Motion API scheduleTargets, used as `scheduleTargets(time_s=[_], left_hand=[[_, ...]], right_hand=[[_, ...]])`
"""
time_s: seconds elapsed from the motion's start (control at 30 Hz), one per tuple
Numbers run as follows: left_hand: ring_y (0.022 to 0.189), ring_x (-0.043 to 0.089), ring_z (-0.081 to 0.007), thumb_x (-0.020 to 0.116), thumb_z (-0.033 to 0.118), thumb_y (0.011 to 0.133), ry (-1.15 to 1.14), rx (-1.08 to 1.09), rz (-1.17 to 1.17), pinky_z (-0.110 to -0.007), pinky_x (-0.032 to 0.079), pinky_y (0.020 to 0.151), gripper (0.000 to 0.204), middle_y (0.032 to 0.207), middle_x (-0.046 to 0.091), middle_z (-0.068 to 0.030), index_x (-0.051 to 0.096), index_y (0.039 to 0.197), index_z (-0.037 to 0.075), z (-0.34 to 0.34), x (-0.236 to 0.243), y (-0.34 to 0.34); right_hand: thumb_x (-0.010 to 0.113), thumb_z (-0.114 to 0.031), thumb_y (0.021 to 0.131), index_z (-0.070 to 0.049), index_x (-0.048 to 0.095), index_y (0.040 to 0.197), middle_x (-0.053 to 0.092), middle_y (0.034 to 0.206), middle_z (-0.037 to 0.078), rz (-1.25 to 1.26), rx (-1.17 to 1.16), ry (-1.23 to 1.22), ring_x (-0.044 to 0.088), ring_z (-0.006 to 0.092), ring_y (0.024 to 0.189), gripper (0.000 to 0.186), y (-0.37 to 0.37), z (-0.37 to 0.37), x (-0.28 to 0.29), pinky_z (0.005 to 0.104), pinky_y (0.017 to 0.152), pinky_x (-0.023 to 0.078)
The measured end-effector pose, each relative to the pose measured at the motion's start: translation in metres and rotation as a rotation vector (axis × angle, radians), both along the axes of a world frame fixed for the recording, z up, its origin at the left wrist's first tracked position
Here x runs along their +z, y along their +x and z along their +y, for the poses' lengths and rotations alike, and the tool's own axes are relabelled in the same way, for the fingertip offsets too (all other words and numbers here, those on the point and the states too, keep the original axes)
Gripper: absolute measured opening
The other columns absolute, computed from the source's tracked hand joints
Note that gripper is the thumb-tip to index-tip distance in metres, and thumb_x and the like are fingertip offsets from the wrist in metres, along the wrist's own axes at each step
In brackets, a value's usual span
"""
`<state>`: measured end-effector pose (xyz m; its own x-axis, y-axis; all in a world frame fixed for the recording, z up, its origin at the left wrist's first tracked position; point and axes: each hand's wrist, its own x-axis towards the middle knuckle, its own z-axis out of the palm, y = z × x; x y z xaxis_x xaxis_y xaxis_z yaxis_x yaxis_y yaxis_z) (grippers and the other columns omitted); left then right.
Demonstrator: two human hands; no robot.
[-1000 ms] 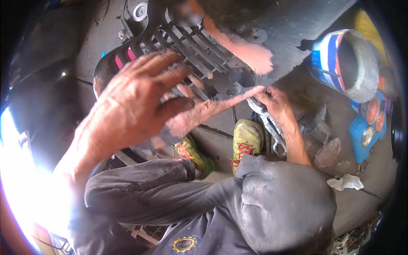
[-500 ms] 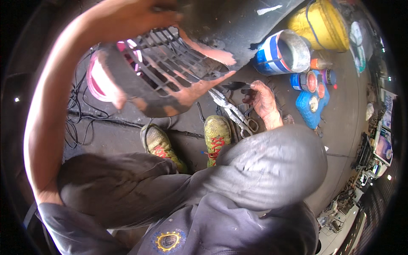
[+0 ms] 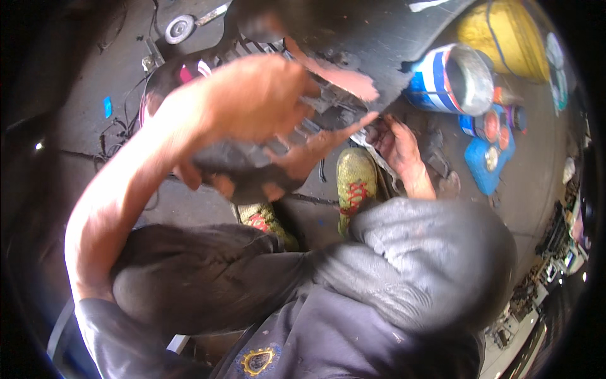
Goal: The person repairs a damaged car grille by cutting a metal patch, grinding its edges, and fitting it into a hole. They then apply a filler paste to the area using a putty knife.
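Note:
A large black plastic panel (image 3: 334, 39) with a slatted grille, resembling a car bumper, fills the upper middle. Pinkish-brown patches (image 3: 355, 83) run along its torn edges. My left hand (image 3: 262, 95) is over the grille slats, smeared by motion; whether it grips anything is hidden. Beside the panel's right-hand tip is my right hand (image 3: 400, 150), its fingers bent inward. Something dark may be between those fingers, but I cannot make it out. A silvery long-handled tool (image 3: 371, 140) lies under the panel tip next to my right hand, mostly covered.
At the right stand a blue-and-white bucket (image 3: 435, 82), a yellow bucket (image 3: 505, 41), small cans (image 3: 489, 123) and a blue container (image 3: 483, 167). Dark cables (image 3: 113, 142) trail across the floor at left. A round disc (image 3: 180, 29) lies at the upper left. My shoes (image 3: 355, 183) are below the panel.
My left hand has come from the panel's upper edge down over the grille. The panel sits lower, covering more of the silvery tool. My right hand stays near the panel tip. The view has shifted.

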<state>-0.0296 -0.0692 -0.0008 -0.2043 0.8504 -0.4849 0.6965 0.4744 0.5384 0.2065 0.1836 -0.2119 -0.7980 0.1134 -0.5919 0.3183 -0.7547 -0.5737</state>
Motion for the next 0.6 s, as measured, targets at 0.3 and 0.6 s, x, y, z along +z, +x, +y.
scheduleTargets(time_s=[0.3,0.6], left_hand=[[0.136,0.049,-0.0373,0.074,0.015,0.08,-0.036,0.029,0.146,-0.05,0.043,0.106,0.048,0.138,0.057,-0.0175,0.065,0.127,0.008,0.001,0.007,0.031],[0.142,0.039,-0.0433,0.085,0.031,0.069,-0.239,0.047,-0.025,-0.058,0.037,0.107,0.078,0.149,0.045,-0.0194,0.055,0.14,0.015,0.035,0.002,0.05]], right_hand=[[0.064,-0.01,0.095,-0.004,0.063,0.125,0.07,0.115,0.011,0.076,-0.132,-0.342,0.067,0.0264,0.106,0.031,-0.017,-0.018,-0.006,0.0445,0.091,0.056],[0.073,-0.011,0.09,0.002,0.062,0.125,0.07,0.114,0.011,0.172,-0.084,-0.342,0.068,0.0234,0.102,0.039,-0.008,-0.009,0.01,0.0409,0.094,0.054]])
